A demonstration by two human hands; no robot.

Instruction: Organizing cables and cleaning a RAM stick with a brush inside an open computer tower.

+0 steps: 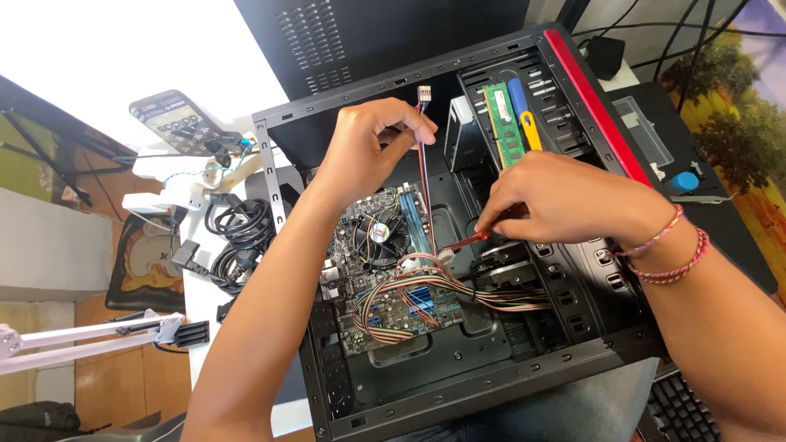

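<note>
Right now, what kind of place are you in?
Probably a home desk used for computer repair: an open computer case lies on the table, with coiled cables and a keyboard beside it.

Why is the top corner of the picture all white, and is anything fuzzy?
Head view: the desk at top left is washed out by bright glare, so its surface detail is lost. The open computer case is evenly lit and sharp. The left hand and the right hand are clear, with only slight softness at the fingertips.
</note>
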